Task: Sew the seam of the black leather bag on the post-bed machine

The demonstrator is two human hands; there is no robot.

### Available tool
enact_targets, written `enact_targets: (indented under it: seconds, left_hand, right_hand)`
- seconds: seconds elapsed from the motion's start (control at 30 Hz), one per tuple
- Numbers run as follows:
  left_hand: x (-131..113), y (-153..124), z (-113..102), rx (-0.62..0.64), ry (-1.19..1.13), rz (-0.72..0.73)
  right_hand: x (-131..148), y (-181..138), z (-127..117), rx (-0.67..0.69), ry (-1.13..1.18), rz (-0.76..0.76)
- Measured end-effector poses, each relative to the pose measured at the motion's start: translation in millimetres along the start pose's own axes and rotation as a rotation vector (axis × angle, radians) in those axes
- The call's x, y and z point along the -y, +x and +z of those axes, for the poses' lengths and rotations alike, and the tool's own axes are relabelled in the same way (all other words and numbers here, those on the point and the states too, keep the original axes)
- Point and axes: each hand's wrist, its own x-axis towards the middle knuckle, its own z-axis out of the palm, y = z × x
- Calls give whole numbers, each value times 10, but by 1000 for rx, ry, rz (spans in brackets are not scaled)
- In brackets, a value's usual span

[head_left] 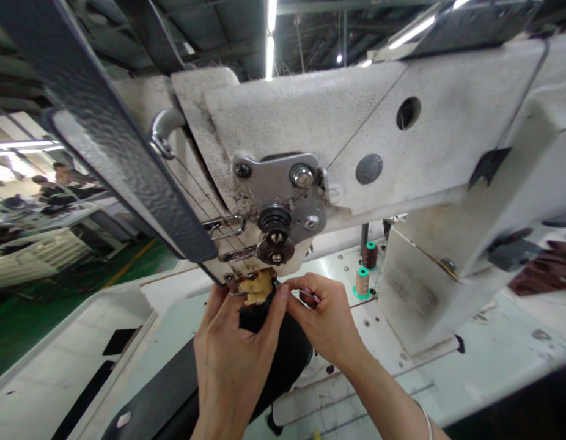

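My left hand (232, 348) is wrapped around a black, leather-like piece (290, 357) under the head of a sewing machine (274, 122). Its thumb meets the fingertips of my right hand (326, 318). Thumb and index finger of that right hand pinch together at the edge of the black piece, on something too small to make out. A small pinkish tip (315, 297) shows among its curled fingers. Just above the left fingers, a crumpled yellow piece (258, 287) sits at the bottom of the machine head, hiding the needle area.
Two thread spools, one dark brown (370, 256) and one tan (362, 284), stand on the machine bed behind my right hand. A dark grey bar (127, 140) slants across the left. Brown pieces (549, 269) lie at right. People sit at tables far left.
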Motion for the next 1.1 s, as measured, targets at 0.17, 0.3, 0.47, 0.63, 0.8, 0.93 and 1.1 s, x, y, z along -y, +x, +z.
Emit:
enact_targets:
  seconds: [0.17, 0.3, 0.47, 0.63, 0.8, 0.93, 1.1]
  left_hand:
    - [55, -7, -51, 13, 0, 23]
    - [79, -47, -201, 58, -87, 56]
    - [64, -121, -320, 129, -197, 128]
    - [39, -183, -245, 147, -257, 188]
    - [15, -187, -235, 176, -323, 213]
    - [87, -98, -249, 131, -304, 42]
    - [198, 19, -161, 188, -244, 22]
  right_hand:
    - [1, 1, 11, 7, -24, 1]
    - [-2, -3, 7, 2, -21, 9]
    - [11, -5, -14, 19, 10, 20]
    - [15, -1, -14, 6, 12, 7]
    - [-10, 0, -18, 19, -1, 12]
    - [-21, 0, -23, -4, -73, 22]
    - [6, -3, -22, -19, -113, 22]
